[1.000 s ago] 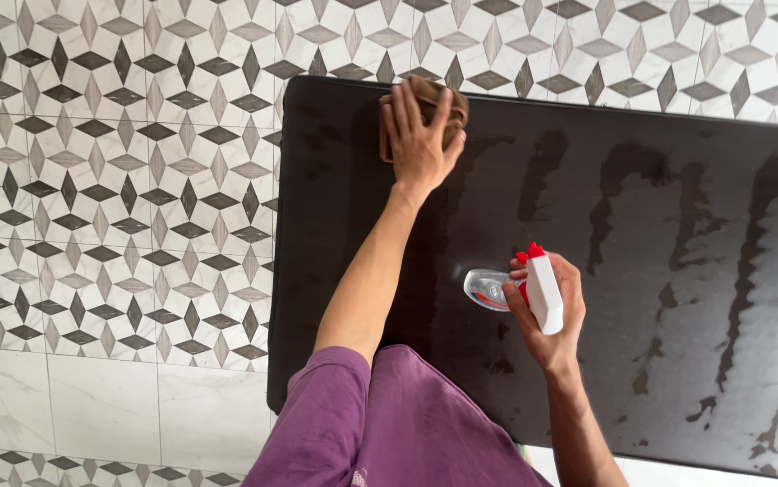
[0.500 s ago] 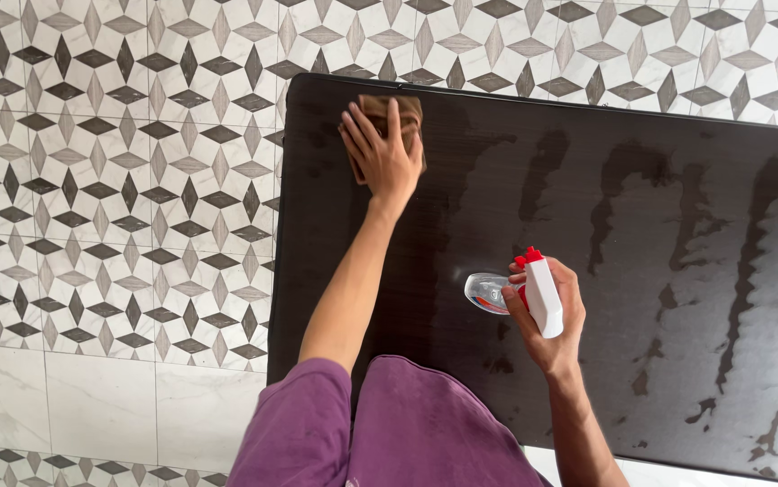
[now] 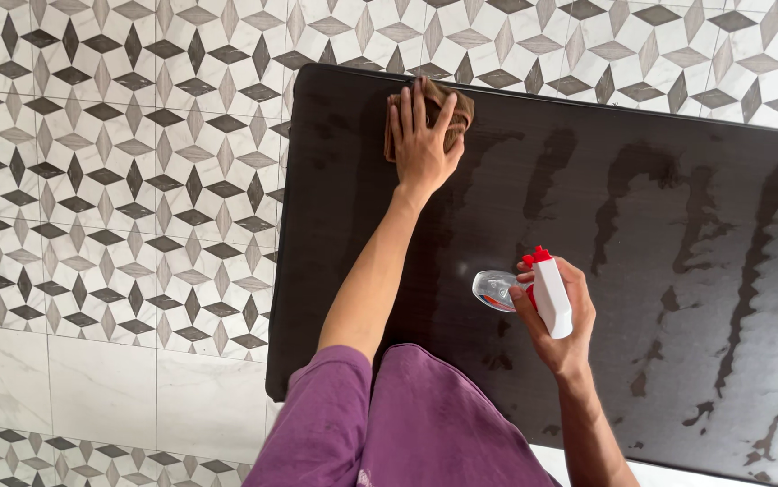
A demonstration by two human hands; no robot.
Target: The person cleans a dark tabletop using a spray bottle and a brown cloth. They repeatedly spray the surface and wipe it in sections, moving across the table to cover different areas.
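On the dark tabletop (image 3: 587, 144), near its far left corner, the left hand (image 3: 423, 144) presses flat, fingers spread, on a crumpled brown cloth (image 3: 457, 106). Toward the near edge, the right hand (image 3: 562, 317) clasps a clear spray bottle (image 3: 499, 289) with a white-and-red trigger head, wet streaks to its right.

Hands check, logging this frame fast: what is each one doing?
Left hand: open, flat on the brown cloth.
Right hand: closed around the spray bottle.

A dark, wet-streaked table (image 3: 677, 298) stands on a geometric-patterned tile floor (image 3: 118, 180) in daylight.
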